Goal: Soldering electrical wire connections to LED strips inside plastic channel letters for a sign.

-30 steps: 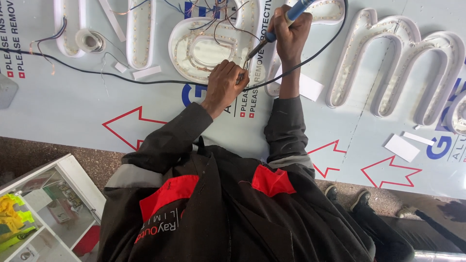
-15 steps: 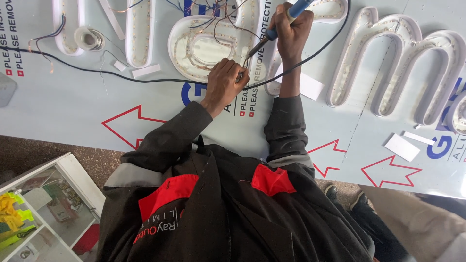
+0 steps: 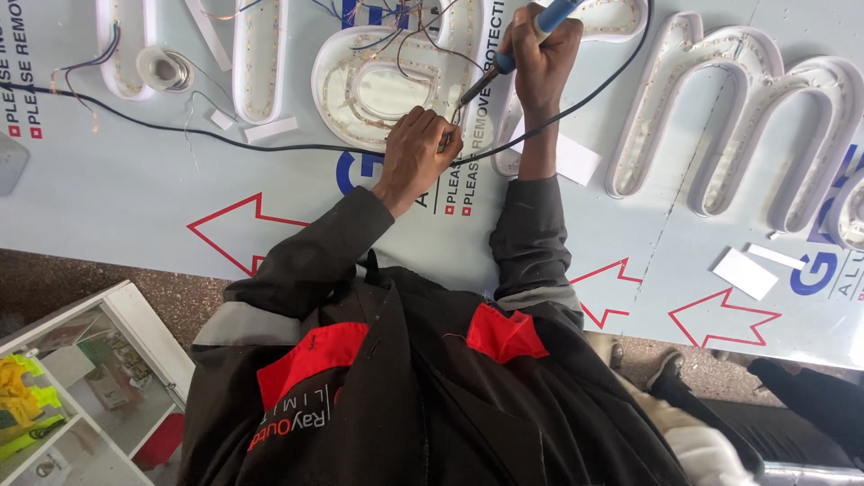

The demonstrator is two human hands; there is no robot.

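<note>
I'm looking straight down and my right hand (image 3: 540, 58) is wrapped tight around the blue handle of a soldering iron (image 3: 517, 49), fingers fully curled, the tool slanting down and left so its thin metal tip lands just beside my other hand. My left hand (image 3: 418, 153) is closed in a loose fist, fingertips pinched together on something very small at the point where the tip comes down. It looks like a fine wire end, but it's too small for me to tell for sure. The two hands sit near each other, left lower, right higher.

Right under that meeting point is a white channel letter (image 3: 378, 85), rounded, hollow, with smooth plastic walls and a dotted LED strip running along its floor. Thin copper-coloured and blue wires (image 3: 405, 27) tangle above it. A black cable (image 3: 225, 137) snakes across from the left edge, passes under my left hand and loops up behind the right.

Everything lies on a pale, glossy sheet (image 3: 117, 198) printed with red arrow outlines and blue lettering. More white channel letters sit along the top: straight ones at left, and a big humped letter (image 3: 747, 117) at right. A small roll of solder wire (image 3: 164, 67) sits upper left. Small white rectangular offcuts (image 3: 745, 273) are scattered about, flat and matte. My dark jacket sleeves (image 3: 315, 261) fill the lower frame, with red shoulder patches. A white glazed cabinet (image 3: 135, 328) stands at lower left on a speckled floor.
</note>
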